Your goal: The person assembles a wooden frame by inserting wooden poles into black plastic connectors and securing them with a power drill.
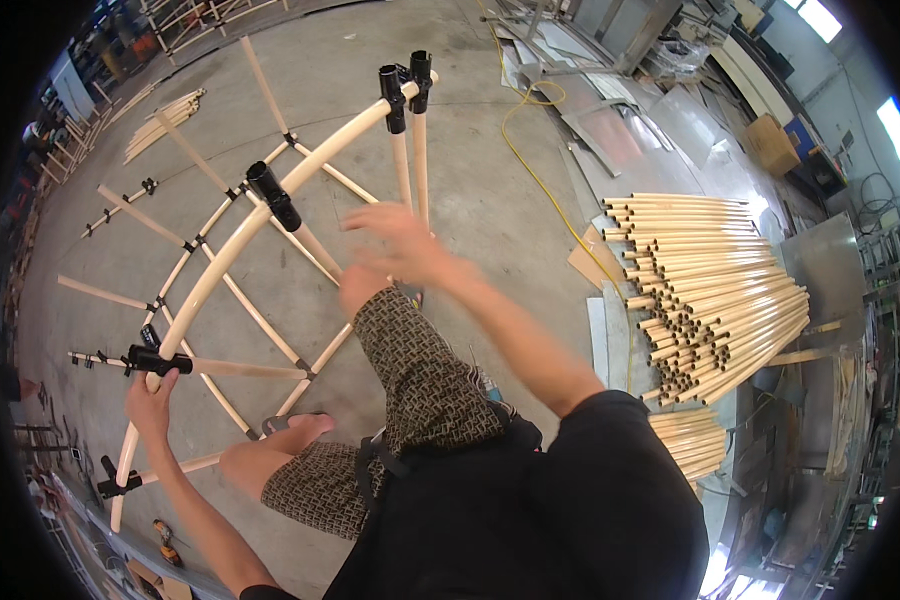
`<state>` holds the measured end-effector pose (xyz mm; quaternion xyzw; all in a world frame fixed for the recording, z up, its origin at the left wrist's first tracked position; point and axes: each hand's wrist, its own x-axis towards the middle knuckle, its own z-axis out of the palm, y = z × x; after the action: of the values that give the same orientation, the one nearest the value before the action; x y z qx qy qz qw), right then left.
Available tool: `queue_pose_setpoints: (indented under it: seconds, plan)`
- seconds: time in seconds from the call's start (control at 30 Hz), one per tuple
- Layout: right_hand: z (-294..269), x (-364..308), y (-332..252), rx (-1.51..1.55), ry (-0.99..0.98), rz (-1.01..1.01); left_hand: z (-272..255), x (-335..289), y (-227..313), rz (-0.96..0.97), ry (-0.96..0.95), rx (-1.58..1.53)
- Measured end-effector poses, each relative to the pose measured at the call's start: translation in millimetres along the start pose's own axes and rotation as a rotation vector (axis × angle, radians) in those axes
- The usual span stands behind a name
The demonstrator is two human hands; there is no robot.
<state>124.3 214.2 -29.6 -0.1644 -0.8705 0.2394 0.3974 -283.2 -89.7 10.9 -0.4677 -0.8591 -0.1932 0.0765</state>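
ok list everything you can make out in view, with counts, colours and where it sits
Curved tubular frame with black joints: one, cream and black, left of centre
Large pile of round tubes: many, cream, right
Smaller bundle of round tubes: several, cream, below that pile
Loose straight tubes: several, cream, upper-left floor
Long thin cable: one, yellow, floor right of frame
Power drill: one, yellow and black, lower left
Cardboard box: one, brown, upper right
Flat metal sheets: several, silver-grey, upper right
Patterned shorts: one pair, brown and black, lower centre
Left hand: one, bare, on frame's left part
Right hand: one, bare, blurred, near centre
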Motion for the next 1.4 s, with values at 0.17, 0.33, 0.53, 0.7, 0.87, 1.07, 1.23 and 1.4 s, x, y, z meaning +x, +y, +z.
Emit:
queue_pose_setpoints:
  seconds: [0.17, 0.33, 0.53, 0.7, 0.87, 1.07, 1.23, 1.4]
  plan:
    - [-73, -283, 199, -0.492, 0.029, 1.087, -12, 20, 23, -0.024, -0.247, 0.081]
    - [-31, -431, 168, -0.177, -0.368, 1.496, -27, 29, 28, -0.028, -0.506, -0.283]
    - [68, -390, 74, 0.342, -0.487, 1.736, -30, 41, 19, -0.064, -0.669, -0.16]
    - [94, -400, 84, 0.031, -0.654, 1.673, -14, 23, -3, -0.042, -0.323, 0.05]
    - [91, -410, 90, -0.139, -0.916, 1.449, 11, 12, -6, 0.098, 0.05, 0.329]
    - [51, -354, 105, -0.157, -0.872, 1.425, 15, 0, -27, 0.05, 0.099, 0.444]
    - [39, -352, 158, -0.298, -0.684, 1.355, 7, 16, -23, 0.022, -0.106, 0.152]
    - [22, -303, 175, -0.326, -0.829, 1.358, -17, 33, -7, -0.122, -0.463, 0.101]
